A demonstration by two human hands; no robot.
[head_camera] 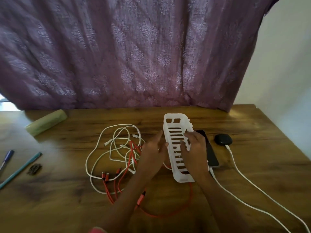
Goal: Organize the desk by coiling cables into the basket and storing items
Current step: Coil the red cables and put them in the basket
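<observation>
Two bare hands bracket a white slotted plastic basket (175, 125) that sits lengthwise near the middle of the brown wooden desk (252, 128). The left hand (154, 151) has its fingers straight and close together, tips against the basket's left wall. The right hand (193, 149) lies over the right wall with fingers spread apart across the slots. Whether its thumb hooks under the rim cannot be told. This two-sided hold looks meant to steady or shift the basket before anything goes in; nothing lies inside it.

Just left of the basket, a loose tangle of white cables (107, 148) overlaps a bundle of red cables (116, 184), none coiled, so the task seems barely begun. One red strand loops along the near side, below the forearms.

A flat black phone (211, 152) lies touching the basket's right side, partly under the right hand. Near it on the right is a rounded black case (223, 139), from which a long white cord (252, 185) trails to the near right edge.

Far left lies a pale green oblong case (46, 122). At the left edge lie a blue pen (8, 157), a teal pen (21, 169) and a small dark clip (34, 168). A purple patterned curtain (134, 56) hangs behind.
</observation>
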